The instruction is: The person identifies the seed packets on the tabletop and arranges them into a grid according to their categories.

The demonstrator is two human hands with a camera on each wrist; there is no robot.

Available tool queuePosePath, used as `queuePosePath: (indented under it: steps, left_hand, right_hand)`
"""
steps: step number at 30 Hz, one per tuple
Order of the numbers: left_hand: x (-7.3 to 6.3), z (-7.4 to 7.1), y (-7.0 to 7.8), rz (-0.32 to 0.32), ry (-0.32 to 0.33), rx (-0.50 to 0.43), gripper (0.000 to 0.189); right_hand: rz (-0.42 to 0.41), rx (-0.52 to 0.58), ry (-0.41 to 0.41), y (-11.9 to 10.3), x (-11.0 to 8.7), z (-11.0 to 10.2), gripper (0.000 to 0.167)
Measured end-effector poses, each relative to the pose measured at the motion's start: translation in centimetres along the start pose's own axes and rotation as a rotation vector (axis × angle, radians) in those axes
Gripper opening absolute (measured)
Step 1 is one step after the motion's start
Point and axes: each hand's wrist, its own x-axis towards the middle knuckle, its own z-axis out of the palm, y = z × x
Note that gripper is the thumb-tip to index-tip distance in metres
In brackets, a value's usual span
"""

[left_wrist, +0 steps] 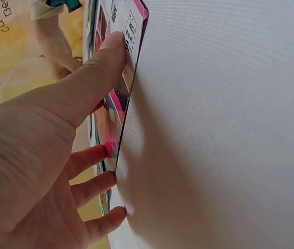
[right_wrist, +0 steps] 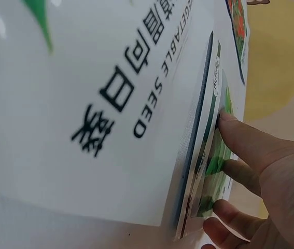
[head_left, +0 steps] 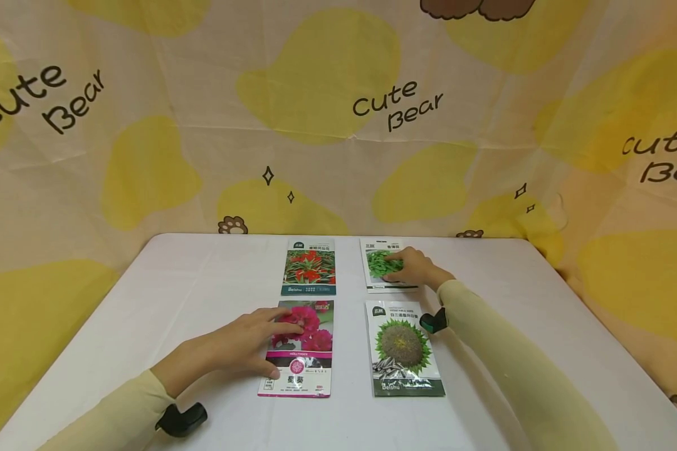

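Note:
In the head view my left hand (head_left: 238,343) lies over the left side of a pink-flowered hollyhock seed packet (head_left: 316,369), fingers spread. The left wrist view has the thumb on the printed face of the hollyhock packet (left_wrist: 116,99) and the other fingers near its edge. My right hand (head_left: 419,268) reaches to the back right, its fingertips touching a green-leaf seed packet (head_left: 380,264). From the right wrist, thumb and fingers rest on the face of that leaf packet (right_wrist: 201,171), which lies flat. Nothing is lifted in either hand.
A red-flowered seed packet (head_left: 310,268) lies at the back left. Nearer me on the right lies a sunflower seed packet (head_left: 403,351), beneath the right forearm's wrist strap (head_left: 433,321). The white table (head_left: 220,269) ends against a printed cloth backdrop (head_left: 316,156).

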Motion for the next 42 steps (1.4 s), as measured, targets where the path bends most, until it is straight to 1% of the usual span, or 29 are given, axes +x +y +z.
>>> queuePosePath:
  steps: [10, 16, 20, 24, 31, 42]
  left_hand:
    - [0.1, 0.1, -0.2, -0.001, 0.004, 0.002, 0.079]
    - [0.1, 0.1, -0.1, -0.014, -0.004, -0.004, 0.078]
    - [0.1, 0.1, 0.0, -0.017, -0.006, -0.008, 0.078]
    - [0.1, 0.2, -0.1, -0.02, -0.005, -0.009, 0.078]
    - [0.1, 0.2, -0.1, -0.013, 0.002, 0.002, 0.079]
    - [0.0, 0.2, -0.1, -0.002, 0.001, 0.013, 0.079]
  right_hand:
    - [0.008, 0.004, -0.001, -0.4, 0.2, 0.1, 0.059]
    - [-0.009, 0.008, 0.01, -0.7, 0.1, 0.3, 0.059]
    - [-0.029, 0.03, 0.011, -1.0, 0.1, 0.4, 0.059]
    - [-0.02, 0.057, -0.003, -1.2, 0.0, 0.3, 0.059]
    - [-0.013, 0.054, -0.009, -1.2, 0.1, 0.3, 0.059]
    - [-0.038, 0.058, -0.002, -1.2, 0.0, 0.3, 0.059]
